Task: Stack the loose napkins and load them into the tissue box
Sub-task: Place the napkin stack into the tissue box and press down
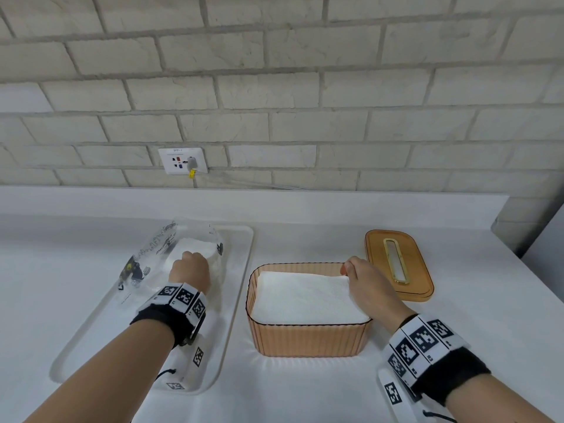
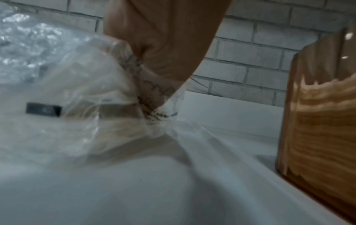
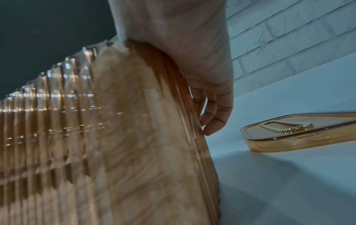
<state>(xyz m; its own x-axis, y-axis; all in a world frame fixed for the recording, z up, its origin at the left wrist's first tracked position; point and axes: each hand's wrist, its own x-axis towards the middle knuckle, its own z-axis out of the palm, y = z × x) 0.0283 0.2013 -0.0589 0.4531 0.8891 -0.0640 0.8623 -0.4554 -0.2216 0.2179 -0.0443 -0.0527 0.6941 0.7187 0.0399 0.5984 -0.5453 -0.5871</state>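
Note:
The amber ribbed tissue box [image 1: 308, 338] stands open in the middle of the counter, filled with a flat stack of white napkins [image 1: 305, 297]. My right hand [image 1: 351, 268] grips the box's far right corner at the rim. In the right wrist view its fingers [image 3: 212, 115] hang down the outside of the box wall [image 3: 134, 137]. My left hand [image 1: 190, 261] reaches into a clear plastic wrapper [image 1: 146, 257] on the white tray [image 1: 241, 254]. It holds a bundle of white napkins [image 1: 198, 244] with curled fingers. In the left wrist view the wrapper [image 2: 57, 73] covers those fingers.
The box's amber lid [image 1: 399, 265] with a gold-edged slot lies flat to the right of the box; the right wrist view shows the lid [image 3: 300, 134] too. A brick wall with a socket [image 1: 183, 160] and a cable runs behind the counter. The counter's right end [image 1: 506, 239] is near the lid.

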